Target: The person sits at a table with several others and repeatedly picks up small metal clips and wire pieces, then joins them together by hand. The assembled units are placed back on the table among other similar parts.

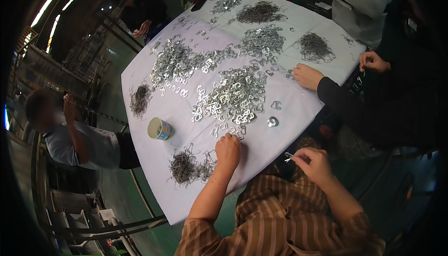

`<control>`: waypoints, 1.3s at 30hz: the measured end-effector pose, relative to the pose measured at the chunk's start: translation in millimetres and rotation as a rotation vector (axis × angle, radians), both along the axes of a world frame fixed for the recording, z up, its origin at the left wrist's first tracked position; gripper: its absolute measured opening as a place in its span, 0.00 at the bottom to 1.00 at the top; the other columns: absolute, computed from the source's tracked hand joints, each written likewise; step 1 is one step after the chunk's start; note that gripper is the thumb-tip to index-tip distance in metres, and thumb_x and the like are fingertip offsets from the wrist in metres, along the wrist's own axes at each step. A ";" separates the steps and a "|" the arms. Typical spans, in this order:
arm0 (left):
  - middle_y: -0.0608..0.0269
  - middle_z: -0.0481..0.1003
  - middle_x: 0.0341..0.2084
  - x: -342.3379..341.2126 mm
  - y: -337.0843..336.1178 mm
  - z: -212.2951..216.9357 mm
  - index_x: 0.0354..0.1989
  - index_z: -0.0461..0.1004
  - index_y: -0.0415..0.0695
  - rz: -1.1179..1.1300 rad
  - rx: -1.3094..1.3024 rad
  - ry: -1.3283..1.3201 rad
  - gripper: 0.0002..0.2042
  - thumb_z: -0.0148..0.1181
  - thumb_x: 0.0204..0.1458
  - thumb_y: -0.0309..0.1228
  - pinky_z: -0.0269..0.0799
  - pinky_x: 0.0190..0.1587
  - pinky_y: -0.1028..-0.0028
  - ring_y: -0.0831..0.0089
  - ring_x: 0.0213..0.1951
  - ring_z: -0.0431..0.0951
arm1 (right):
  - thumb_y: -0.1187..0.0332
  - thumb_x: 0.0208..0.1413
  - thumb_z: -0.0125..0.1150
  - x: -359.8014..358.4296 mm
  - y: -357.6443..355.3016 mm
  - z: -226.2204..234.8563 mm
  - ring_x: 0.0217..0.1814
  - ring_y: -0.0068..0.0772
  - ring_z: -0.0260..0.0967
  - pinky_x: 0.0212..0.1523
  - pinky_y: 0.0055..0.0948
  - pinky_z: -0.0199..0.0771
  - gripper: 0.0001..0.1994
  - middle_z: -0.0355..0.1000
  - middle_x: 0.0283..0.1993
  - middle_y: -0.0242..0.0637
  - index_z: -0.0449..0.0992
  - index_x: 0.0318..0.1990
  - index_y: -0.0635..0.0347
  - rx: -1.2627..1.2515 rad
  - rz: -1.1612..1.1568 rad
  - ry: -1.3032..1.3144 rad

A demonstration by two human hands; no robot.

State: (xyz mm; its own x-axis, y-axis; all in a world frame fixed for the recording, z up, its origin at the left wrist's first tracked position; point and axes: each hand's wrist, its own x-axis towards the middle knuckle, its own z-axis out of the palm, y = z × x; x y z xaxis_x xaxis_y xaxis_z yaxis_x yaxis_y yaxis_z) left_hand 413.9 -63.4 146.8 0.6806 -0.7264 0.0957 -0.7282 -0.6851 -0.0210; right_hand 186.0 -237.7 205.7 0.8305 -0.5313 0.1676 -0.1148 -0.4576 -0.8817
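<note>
My left hand (227,152) rests on the white-covered table with its fingers bent together at the near edge of a heap of shiny, bent metal clips (228,95). What its fingertips hold, if anything, is hidden. Over the table's near right edge, my right hand (315,163) pinches a small metal clip (289,157) between thumb and forefinger. Beside my left forearm lies a tangled pile of thin, dark wire hooks (183,166), with several strewn toward my wrist. A round metal piece (272,122) lies alone to the right of the clip heap.
A paper cup (159,129) stands near the table's left edge. More clips (172,62) and wire piles (261,12) cover the far half. A co-worker's hand (308,76) reaches in from the right; other people stand around the table (289,100). A dark phone-like object (199,5) lies at the far edge.
</note>
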 end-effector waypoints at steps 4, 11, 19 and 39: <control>0.55 0.75 0.27 4.8 -6.6 21.3 0.25 0.75 0.38 0.031 -0.081 0.127 0.03 0.56 0.47 0.23 0.75 0.31 0.65 0.60 0.29 0.79 | 0.74 0.50 0.66 -1.8 -1.8 -2.0 0.25 0.33 0.74 0.27 0.28 0.71 0.04 0.76 0.28 0.39 0.78 0.31 0.63 0.028 -0.006 -0.020; 0.62 0.71 0.34 -74.5 -42.8 83.0 0.33 0.73 0.39 -0.462 -0.874 1.102 0.04 0.61 0.52 0.19 0.64 0.48 0.74 0.71 0.41 0.70 | 0.76 0.51 0.64 -0.3 -2.1 4.1 0.28 0.38 0.74 0.30 0.31 0.71 0.02 0.75 0.29 0.42 0.77 0.31 0.65 0.081 -0.016 -0.045; 0.61 0.70 0.35 -96.4 -56.1 69.7 0.36 0.72 0.39 -0.455 -0.868 1.136 0.04 0.60 0.54 0.20 0.64 0.50 0.73 0.70 0.42 0.70 | 0.78 0.52 0.61 -1.8 -2.6 8.9 0.28 0.39 0.74 0.30 0.33 0.72 0.01 0.75 0.29 0.43 0.76 0.31 0.66 0.054 -0.026 -0.099; 0.58 0.74 0.35 -105.8 -54.1 48.2 0.39 0.68 0.37 -0.394 -0.972 1.164 0.03 0.53 0.58 0.18 0.68 0.47 0.74 0.71 0.39 0.73 | 0.75 0.51 0.65 -0.5 -12.9 9.4 0.25 0.32 0.74 0.27 0.28 0.70 0.03 0.74 0.25 0.39 0.78 0.31 0.65 0.050 0.047 -0.033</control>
